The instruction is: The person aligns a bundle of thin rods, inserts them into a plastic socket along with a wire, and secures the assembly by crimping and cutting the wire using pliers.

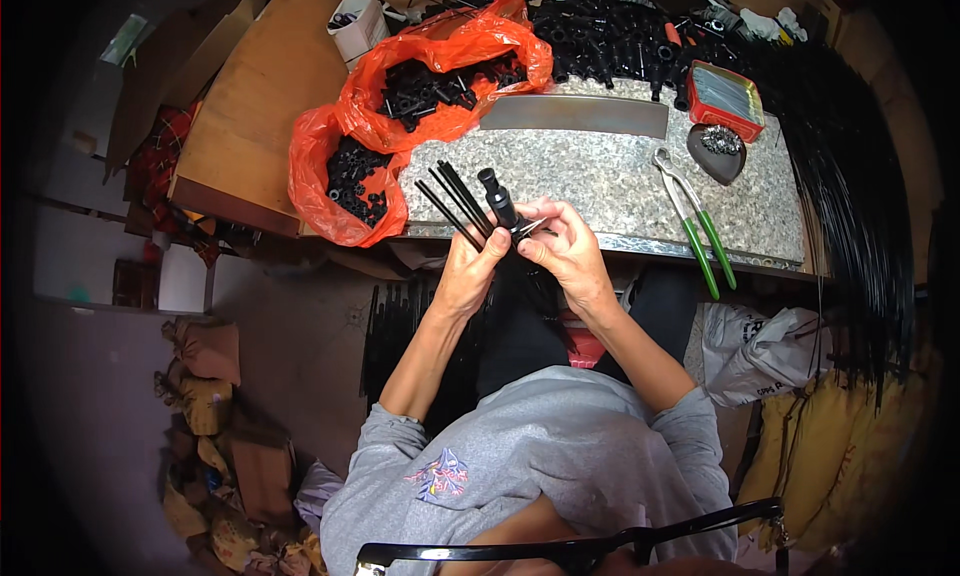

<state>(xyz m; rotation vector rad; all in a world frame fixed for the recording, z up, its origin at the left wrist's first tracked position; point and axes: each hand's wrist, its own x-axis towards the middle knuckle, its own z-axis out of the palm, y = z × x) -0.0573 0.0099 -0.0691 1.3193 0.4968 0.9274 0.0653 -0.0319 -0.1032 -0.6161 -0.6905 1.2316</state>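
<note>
A speckled stone worktop (600, 161) spreads in front of the person, with a long fall of black strands (865, 186) over its right end. A broad heap of black fittings (600, 46) covers the far edge, so plenty of stock appears left to work through; which of it is finished, I cannot tell.

On the left, the larger red bag (360, 101) stands open with black tubular pieces (430, 91) inside. The smaller red bag (308, 201), nearer, holds small black pieces (352, 176). A white box (365, 38) at the far left has dark items in it. At the far right, a red box (742, 126) is filled with thin pale pieces (722, 88); just nearer, a dark dish (712, 166) carries tiny silvery bits (720, 139).

Near the worktop's front edge, the left hand (465, 281) grips several black rods (446, 201) and steadies a black fitting (498, 196) between the hands. The right hand (575, 261) pinches pale slivers (534, 227) against its lower end. This one piece looks partway assembled, its joining apparently not complete.
</note>
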